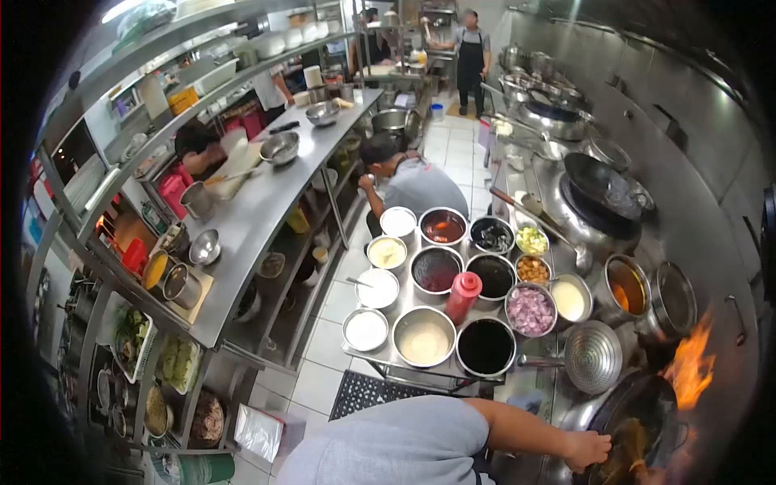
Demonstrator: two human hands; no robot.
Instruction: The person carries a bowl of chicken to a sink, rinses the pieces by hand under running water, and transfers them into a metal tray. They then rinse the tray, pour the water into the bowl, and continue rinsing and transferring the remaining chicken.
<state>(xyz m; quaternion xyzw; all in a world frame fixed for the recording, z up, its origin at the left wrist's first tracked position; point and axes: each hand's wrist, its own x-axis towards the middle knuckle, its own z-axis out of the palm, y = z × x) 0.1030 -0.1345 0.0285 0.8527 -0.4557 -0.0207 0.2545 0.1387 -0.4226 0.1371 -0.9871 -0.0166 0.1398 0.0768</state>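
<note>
Pale floor tiles run between a long steel counter and the range, under a steel wall that curves in my wide view. At the lower right I find the wok, dark and round, with food in it and a tall flame beside its far rim. The left hand is closed at the near edge, apparently gripping the wok to steady it; its fingers hide the exact hold. I cannot tell the right hand's state from the blur near the lower edge.

Metal containers crowd a low table, probably so that sauces, powders and chopped onion stay within reach of the burners. A red squeeze bottle stands among them, perhaps for quick pouring. Nearer the wok lies a perforated strainer, its handle toward the table. Another person crouches beyond, well apart from the wok. I can read no brand or label: the bottle shows none, and the small red mark on the crouching person's shirt is too tiny.
</note>
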